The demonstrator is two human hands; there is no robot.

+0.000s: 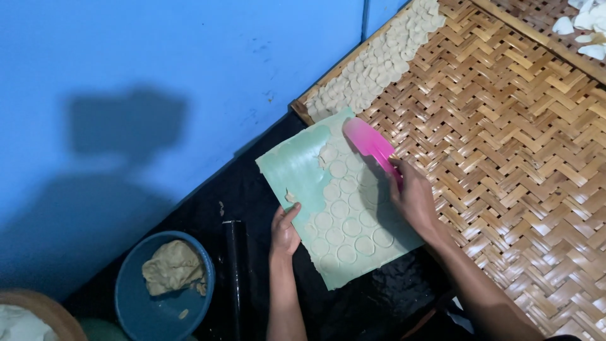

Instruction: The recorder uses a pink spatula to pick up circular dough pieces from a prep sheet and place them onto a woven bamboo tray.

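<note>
A pale green sheet (297,170) lies on a black surface, covered with thin dough cut into several small rounds (346,224). My left hand (284,230) presses on the sheet's near left edge, fingers resting on it. My right hand (413,199) grips a pink plastic scraper (369,144), whose blade lies on the sheet's far right corner beside the rounds. Part of the sheet at the upper left is bare green.
A large woven bamboo tray (505,158) lies to the right, with a band of dough rounds (379,60) along its far edge. A blue bowl (136,303) holding a dough lump stands at lower left beside a black roller (237,278). A blue wall (158,76) rises at left.
</note>
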